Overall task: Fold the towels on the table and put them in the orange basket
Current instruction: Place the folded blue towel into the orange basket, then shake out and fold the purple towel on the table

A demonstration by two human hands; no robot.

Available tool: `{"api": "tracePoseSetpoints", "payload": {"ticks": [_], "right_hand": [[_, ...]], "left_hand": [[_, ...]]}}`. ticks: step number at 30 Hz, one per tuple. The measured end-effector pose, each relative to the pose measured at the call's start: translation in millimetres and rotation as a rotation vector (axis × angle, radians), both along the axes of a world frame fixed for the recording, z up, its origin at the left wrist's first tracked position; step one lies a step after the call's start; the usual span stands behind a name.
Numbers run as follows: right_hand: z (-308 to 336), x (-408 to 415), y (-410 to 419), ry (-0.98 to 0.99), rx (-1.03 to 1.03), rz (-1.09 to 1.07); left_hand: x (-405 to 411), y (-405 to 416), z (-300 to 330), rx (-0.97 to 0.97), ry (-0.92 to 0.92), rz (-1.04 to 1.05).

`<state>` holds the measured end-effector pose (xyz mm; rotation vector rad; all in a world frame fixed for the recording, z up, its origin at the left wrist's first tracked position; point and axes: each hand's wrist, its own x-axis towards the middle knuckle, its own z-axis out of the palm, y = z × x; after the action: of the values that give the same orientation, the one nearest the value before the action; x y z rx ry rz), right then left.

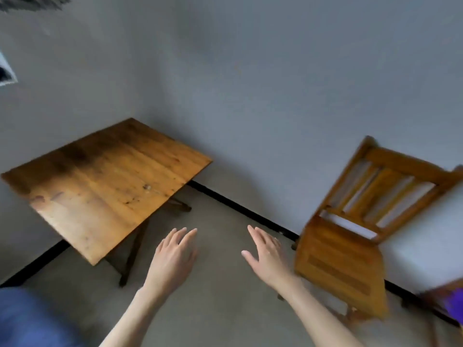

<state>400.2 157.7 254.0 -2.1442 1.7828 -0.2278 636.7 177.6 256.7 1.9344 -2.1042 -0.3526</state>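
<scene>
A bare wooden table (pixel 105 181) stands at the left against the grey wall, with nothing on its top. No towel and no orange basket show in this view. My left hand (pixel 174 256) hovers palm down over the floor, just right of the table's near corner, fingers spread and holding nothing. My right hand (pixel 265 254) floats at the same height, fingers apart and holding nothing, just left of the wooden chair.
A wooden slatted chair (pixel 350 246) stands at the right by the wall. A purple object (pixel 454 305) peeks in at the right edge on another wooden piece. Blurred blue fabric (pixel 27 319) fills the bottom-left corner. Grey floor (pixel 220 296) lies under my hands.
</scene>
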Motion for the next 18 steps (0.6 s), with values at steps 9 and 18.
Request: {"api": "tracePoseSetpoints", "payload": {"ticks": [9, 18], "right_hand": [[7.9, -261.7, 114.9, -0.025, -0.021, -0.496], [5.3, -449.4, 194.6, -0.013, -0.078, -0.894]], "left_hand": [[-298.1, 0.3, 12.5, -0.003, 0.106, -0.476], [-531.7, 14.9, 5.4, 0.065, 0.041, -0.904]]}}
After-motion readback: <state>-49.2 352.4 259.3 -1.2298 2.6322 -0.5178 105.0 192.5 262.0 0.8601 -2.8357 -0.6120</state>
